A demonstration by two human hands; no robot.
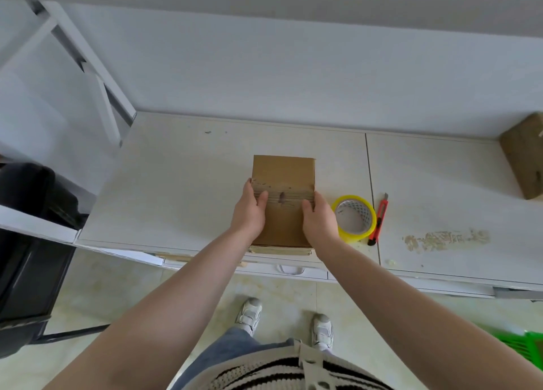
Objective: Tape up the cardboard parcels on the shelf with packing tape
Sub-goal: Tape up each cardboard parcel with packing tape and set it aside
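You are holding the box [283, 201] at the centre of the frame, near the front edge of the table [176, 184]. Your left hand [249, 213] and right hand [318, 219] are gripping its sides, thumbs curled onto the top. Its long axis is running from lower to upper frame, away from you. Risk: the box is sitting at the edge, so a pull toward you could tip it off. The tape roll [354, 218] and cutter [379, 219] are lying just to its right, untouched.
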